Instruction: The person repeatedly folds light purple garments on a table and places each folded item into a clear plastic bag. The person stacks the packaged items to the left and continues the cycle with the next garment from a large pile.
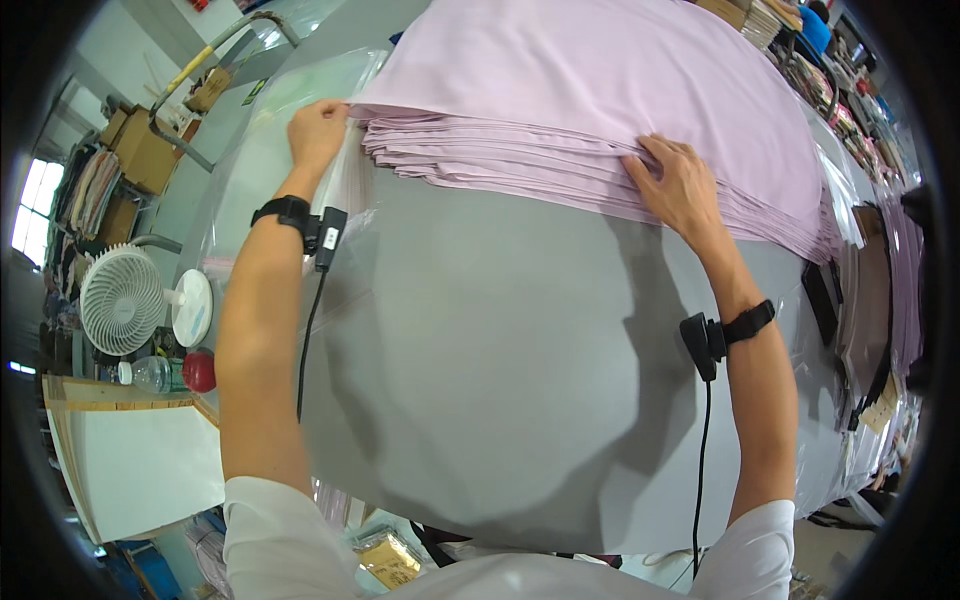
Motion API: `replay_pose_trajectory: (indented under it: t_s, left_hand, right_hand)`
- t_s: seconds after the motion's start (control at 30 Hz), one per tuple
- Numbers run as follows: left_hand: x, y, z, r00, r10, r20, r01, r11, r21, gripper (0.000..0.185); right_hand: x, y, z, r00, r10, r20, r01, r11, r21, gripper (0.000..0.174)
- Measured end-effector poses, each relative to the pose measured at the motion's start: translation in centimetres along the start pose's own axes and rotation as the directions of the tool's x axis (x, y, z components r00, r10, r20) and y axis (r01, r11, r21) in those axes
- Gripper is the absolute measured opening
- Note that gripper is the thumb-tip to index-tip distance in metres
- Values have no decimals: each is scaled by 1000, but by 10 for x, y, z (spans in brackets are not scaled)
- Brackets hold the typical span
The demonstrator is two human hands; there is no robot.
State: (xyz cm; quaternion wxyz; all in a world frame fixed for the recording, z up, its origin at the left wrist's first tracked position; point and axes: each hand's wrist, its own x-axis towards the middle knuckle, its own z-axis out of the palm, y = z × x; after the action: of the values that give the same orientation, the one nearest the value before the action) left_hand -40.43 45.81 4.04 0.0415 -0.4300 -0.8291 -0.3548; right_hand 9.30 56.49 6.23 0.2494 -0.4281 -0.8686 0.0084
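A thick stack of pale pink fabric pieces [540,67] lies on the grey table [495,337], its layered edges towards me. My left hand [319,129] pinches the left corner of the top layer between thumb and fingers, just above the layers below. Flat along the front edge of the stack, my right hand [675,178] rests on the top layer with its thumb apart from the fingers. Beside my left hand are clear plastic bags [289,142]. Black straps with small cabled devices sit on both wrists.
On the left stand a white fan [124,300], a plastic bottle [154,374] and a red apple [199,372]. A black phone [820,300] lies at the table's right, near hanging mauve fabric [906,292]. Cardboard boxes [146,150] stand back left. A person in blue [814,30] is far right.
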Motion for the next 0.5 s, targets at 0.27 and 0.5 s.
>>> replay_pose_trajectory:
  t_s: [0.27,0.5]
  left_hand:
    - [9,8,-68,955,43,-293,-162,903,-397,33]
    - [-7,-129,-139,963,-191,-189,115,929,-351,30]
  right_hand:
    - [32,-43,32,973,-191,-132,203,975,87,54]
    - [-13,122,-29,944,155,-291,-179,982,-58,50]
